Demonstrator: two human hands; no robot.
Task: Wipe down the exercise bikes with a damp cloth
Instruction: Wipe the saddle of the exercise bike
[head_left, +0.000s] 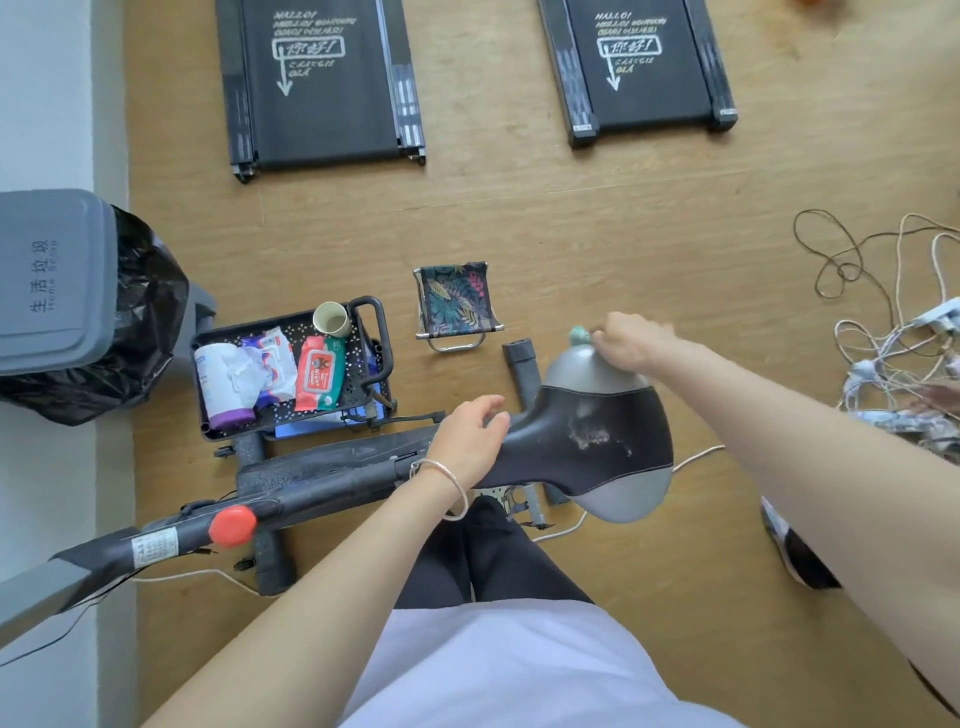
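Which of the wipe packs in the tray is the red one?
The flat pack nearest the cup; the other pack and the tub are mostly white.

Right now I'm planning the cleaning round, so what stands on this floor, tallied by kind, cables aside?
treadmills: 2
exercise bike: 1
folding stool: 1
trash bin: 1
supply cart: 1
Total: 6
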